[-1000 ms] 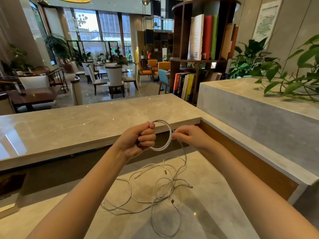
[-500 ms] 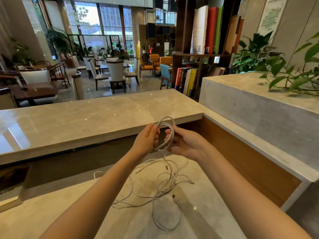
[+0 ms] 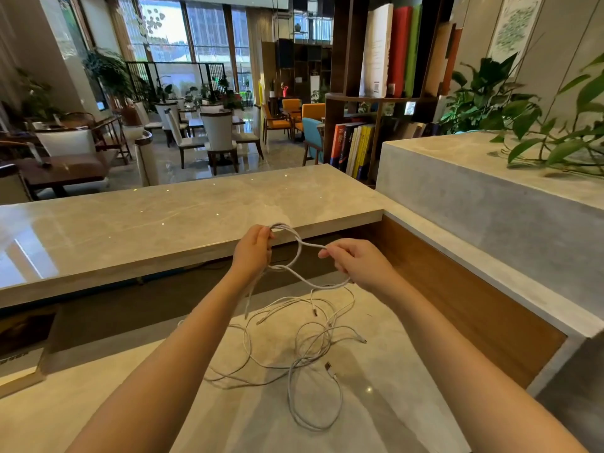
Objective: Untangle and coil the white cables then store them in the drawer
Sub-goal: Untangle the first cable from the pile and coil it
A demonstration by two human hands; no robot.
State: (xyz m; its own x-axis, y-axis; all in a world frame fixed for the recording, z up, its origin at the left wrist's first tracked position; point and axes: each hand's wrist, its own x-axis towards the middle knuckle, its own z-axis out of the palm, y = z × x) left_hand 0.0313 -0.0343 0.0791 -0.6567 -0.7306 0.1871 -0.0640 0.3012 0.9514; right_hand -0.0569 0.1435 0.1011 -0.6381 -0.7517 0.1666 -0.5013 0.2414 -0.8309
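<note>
Your left hand [image 3: 253, 253] is closed around a small coil of thin white cable [image 3: 295, 248], held up in front of the raised beige marble ledge [image 3: 147, 223]. Your right hand [image 3: 358, 263] pinches a strand of that same cable between thumb and fingertips, just beside the coil — the line sags below in a loose curve. The rest of the white cables lie in a tangled heap [image 3: 307, 348] on the lower pale marble desk [image 3: 392, 403], connectors showing among the loops.
</note>
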